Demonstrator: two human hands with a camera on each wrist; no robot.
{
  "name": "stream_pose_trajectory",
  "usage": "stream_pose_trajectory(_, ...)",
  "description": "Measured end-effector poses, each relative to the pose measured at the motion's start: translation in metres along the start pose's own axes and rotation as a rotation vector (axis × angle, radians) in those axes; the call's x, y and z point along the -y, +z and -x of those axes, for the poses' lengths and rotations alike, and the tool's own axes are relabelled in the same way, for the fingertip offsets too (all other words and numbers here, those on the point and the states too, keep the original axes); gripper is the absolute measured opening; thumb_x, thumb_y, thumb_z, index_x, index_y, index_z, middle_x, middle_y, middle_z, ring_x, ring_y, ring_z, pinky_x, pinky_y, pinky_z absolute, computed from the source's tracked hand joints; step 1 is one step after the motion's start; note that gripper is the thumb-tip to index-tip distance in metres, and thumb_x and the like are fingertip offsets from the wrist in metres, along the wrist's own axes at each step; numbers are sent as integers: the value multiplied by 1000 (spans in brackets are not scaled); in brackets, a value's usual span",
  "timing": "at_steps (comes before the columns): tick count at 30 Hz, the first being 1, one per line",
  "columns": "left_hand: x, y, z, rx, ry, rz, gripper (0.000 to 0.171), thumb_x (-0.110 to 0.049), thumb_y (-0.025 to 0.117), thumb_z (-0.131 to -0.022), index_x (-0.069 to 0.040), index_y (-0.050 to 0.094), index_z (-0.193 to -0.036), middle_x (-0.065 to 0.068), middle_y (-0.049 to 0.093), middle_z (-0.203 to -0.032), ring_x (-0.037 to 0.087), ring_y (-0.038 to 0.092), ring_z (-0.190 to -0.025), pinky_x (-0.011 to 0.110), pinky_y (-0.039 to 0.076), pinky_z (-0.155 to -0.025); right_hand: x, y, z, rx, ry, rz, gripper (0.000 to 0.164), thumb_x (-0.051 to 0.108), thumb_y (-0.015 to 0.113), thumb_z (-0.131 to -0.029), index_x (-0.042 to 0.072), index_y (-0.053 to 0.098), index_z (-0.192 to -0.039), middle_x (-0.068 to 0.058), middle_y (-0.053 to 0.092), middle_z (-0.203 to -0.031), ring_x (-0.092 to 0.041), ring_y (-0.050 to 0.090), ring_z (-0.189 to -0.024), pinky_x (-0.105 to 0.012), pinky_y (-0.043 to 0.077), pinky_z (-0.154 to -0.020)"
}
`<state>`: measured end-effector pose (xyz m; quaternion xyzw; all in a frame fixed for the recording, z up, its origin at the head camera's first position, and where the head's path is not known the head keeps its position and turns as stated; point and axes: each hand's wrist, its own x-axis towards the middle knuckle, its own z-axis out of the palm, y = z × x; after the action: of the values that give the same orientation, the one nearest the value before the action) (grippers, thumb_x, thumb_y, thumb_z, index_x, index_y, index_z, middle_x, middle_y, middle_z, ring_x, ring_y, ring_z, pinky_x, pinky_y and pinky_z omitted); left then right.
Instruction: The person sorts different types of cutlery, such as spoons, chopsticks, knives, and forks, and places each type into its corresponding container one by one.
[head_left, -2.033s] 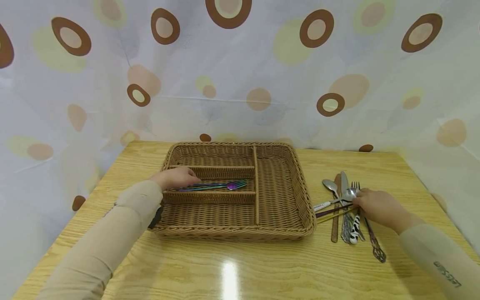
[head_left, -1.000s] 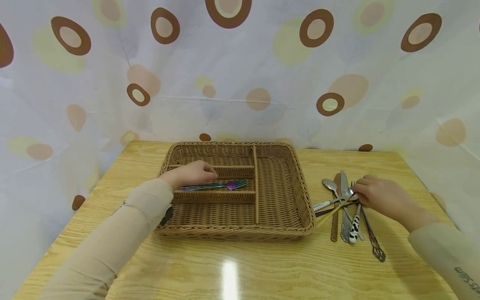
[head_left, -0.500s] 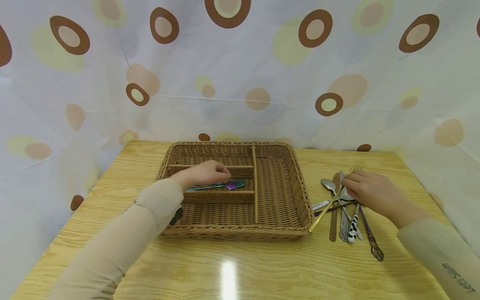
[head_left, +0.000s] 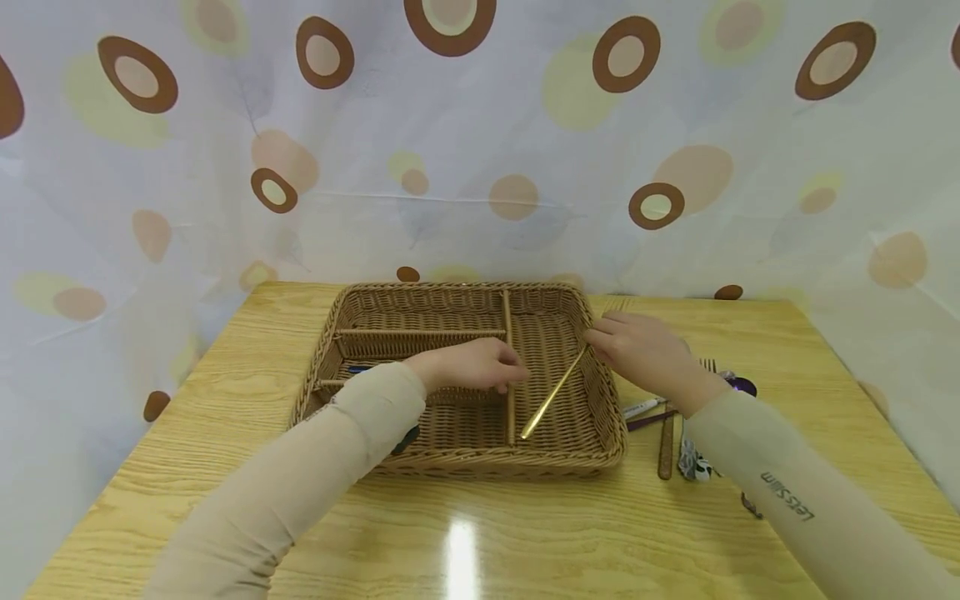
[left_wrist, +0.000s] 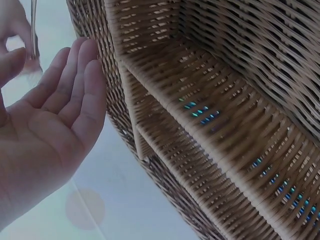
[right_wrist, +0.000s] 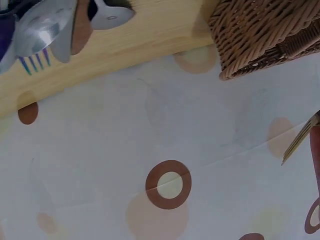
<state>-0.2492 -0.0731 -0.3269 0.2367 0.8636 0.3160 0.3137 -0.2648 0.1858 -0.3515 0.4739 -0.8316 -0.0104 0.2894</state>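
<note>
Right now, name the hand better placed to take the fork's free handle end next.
Probably the left hand: it is open and empty over the basket, and the handle of the fork slants toward its side. The right hand already grips the fork near its other end.

Left grip [head_left: 476, 365] relaxed, right grip [head_left: 641, 348] pinching.

Glossy yellow wood-grain tabletop [head_left: 570, 533] carries a brown rectangular woven basket [head_left: 465, 465] with divided compartments; just right of it lies an overlapping pile of mixed metal cutlery [head_left: 665, 454], brown, white and purple handles [head_left: 651, 420] showing, the rest partly hidden
</note>
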Motion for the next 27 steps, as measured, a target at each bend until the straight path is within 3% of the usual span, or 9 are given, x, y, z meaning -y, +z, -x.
stream_pose_trajectory(4, -2, 3, -3, 24, 2, -7, 32, -30, 46, -99, -8, 63, -114, 8, 64, -103, 17, 62, -95, 36, 49, -88, 6, 6, -14, -8, 31, 6, 19, -2, 76, -71, 5, 66, -84, -5, 66, -81, -18, 62, -75, -28, 52, -63)
stream_pose_trajectory(9, 3, 4, -3, 41, 23, -58, 30, -28, 50, -98, -5, 68, -91, 10, 66, -84, 20, 57, -73, 30, 46, -69, 11, 11, -21, -2, 97, 28, 16, -4, 73, -74, 4, 67, -86, -6, 66, -80, -20, 62, -73, -28, 53, -61)
stream_pose_trajectory(13, 7, 3, -2, 33, 21, -48, 24, -20, 51, -97, -7, 64, -81, 9, 67, -84, 21, 63, -77, 31, 50, -70, 14, 12, -22, 22, 137, 22, 14, -4, 71, -75, 4, 69, -87, -6, 66, -79, -20, 61, -73, -29, 53, -60)
stream_pose_trajectory(18, 9, 2, 0, 36, -10, 2, 25, -18, 48, -99, 0, 64, -93, 4, 62, -79, 29, 65, -92, 37, 53, -82, 17, 15, -19, 46, 145, 5, 13, -3, 70, -77, 3, 70, -89, -7, 67, -80, -20, 60, -74, -28, 52, -57)
stream_pose_trajectory(23, 13, -2, 1, 31, -16, -12, 32, -18, 40, -102, 1, 63, -111, 0, 51, -73, 17, 56, -74, 31, 50, -75, 18, 16, -19, 50, 137, 13, 15, -2, 71, -76, 4, 70, -90, -7, 68, -81, -20, 60, -75, -28, 53, -59)
stream_pose_trajectory(27, 18, -8, 3, 15, -19, 14, 31, -18, 40, -102, 3, 62, -112, -1, 46, -67, 11, 41, -59, 29, 43, -65, 20, 18, -20, 7, 119, 19, 12, -2, 72, -74, 5, 69, -84, -6, 68, -76, -19, 55, -70, -27, 51, -55)
